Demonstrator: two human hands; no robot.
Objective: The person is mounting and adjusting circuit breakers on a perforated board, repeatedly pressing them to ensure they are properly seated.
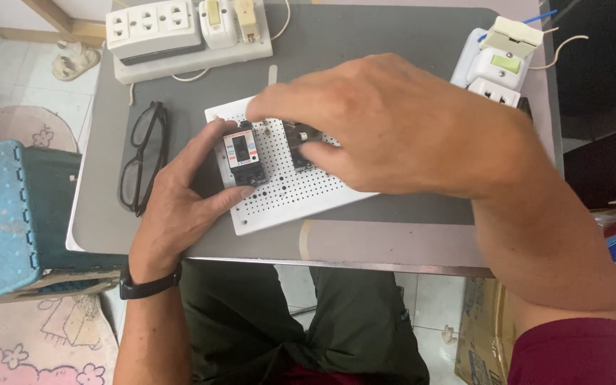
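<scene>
A white perforated board (290, 196) lies on a grey table (365, 43). My left hand (180, 196) grips a small black circuit breaker (242, 153) with a white and red label, holding it against the board's left part. My right hand (386, 125) reaches across the board from the right, its fingers closed around a second black breaker (299, 139), mostly hidden under the hand. A black watch is on my left wrist.
Black glasses (142, 155) lie left of the board. A white socket-and-switch panel (187, 32) sits at the back left, another white socket assembly (500, 64) at the back right. A blue plastic stool (8, 214) stands left of the table, a cardboard box (483, 342) below right.
</scene>
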